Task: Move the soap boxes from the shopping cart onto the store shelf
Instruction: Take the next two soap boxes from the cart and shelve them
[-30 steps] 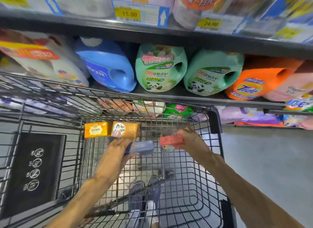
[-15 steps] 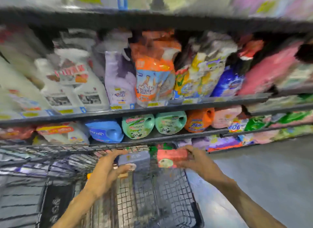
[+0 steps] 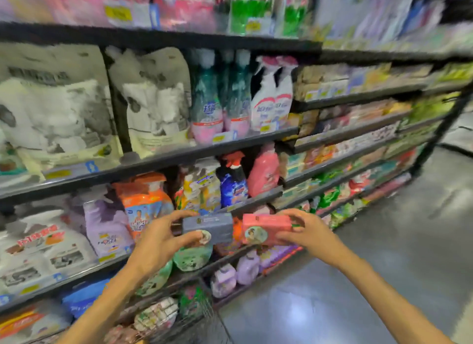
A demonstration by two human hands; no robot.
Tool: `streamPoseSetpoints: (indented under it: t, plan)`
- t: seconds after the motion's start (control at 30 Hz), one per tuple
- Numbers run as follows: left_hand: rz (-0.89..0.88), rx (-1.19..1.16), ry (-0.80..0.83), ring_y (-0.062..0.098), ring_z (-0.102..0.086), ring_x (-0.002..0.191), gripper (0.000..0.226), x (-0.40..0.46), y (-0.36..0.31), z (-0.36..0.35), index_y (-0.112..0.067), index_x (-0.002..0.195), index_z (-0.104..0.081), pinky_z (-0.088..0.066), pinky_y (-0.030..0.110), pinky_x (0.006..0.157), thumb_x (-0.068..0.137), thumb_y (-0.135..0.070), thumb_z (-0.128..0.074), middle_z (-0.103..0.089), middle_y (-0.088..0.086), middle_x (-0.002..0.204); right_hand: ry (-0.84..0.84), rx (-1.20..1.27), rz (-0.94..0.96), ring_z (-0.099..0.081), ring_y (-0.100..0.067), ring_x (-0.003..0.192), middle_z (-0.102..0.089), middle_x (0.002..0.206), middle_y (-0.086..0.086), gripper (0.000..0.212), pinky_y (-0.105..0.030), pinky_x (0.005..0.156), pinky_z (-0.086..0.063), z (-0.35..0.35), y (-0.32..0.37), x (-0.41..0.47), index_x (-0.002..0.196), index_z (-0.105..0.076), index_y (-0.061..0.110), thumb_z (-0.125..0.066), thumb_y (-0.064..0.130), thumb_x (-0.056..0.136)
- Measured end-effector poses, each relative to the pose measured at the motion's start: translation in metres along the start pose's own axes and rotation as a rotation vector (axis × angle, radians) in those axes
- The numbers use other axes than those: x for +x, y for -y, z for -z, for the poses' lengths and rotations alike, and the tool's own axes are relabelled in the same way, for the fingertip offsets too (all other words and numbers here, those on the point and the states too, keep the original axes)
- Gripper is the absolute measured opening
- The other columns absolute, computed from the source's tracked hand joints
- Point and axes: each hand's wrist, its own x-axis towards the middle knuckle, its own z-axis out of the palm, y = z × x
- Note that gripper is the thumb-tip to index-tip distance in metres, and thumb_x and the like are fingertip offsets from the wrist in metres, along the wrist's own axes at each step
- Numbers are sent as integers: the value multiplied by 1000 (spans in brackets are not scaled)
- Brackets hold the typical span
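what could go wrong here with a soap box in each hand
The left hand holds the grey soap box by thumb and fingertips only, so it could slip. Both boxes, grey and pink soap box, are carried out in front of packed shelves; pushing one in may knock a neighbouring bottle.

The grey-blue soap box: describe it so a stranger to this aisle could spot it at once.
Start at the long store shelf of detergent bags and bottles, then drop to the two hands raised in front of it. The left hand grips the grey-blue soap box by its end. It sits just left of the pink soap box in the right hand; colour separates them.
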Motion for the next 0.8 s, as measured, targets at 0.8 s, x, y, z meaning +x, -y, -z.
streamPoseSetpoints:
  t: [0.8]
  plan:
    - [-461, -158, 278, 6, -73, 93, 36, 218, -344, -392, -32, 113, -70, -60, 39, 84, 80, -37, -83, -75, -12, 106, -522, -80, -26, -68, 1, 96, -71, 108, 10, 43, -13, 75, -53, 493, -132, -135, 117, -65, 25, -81, 12, 80]
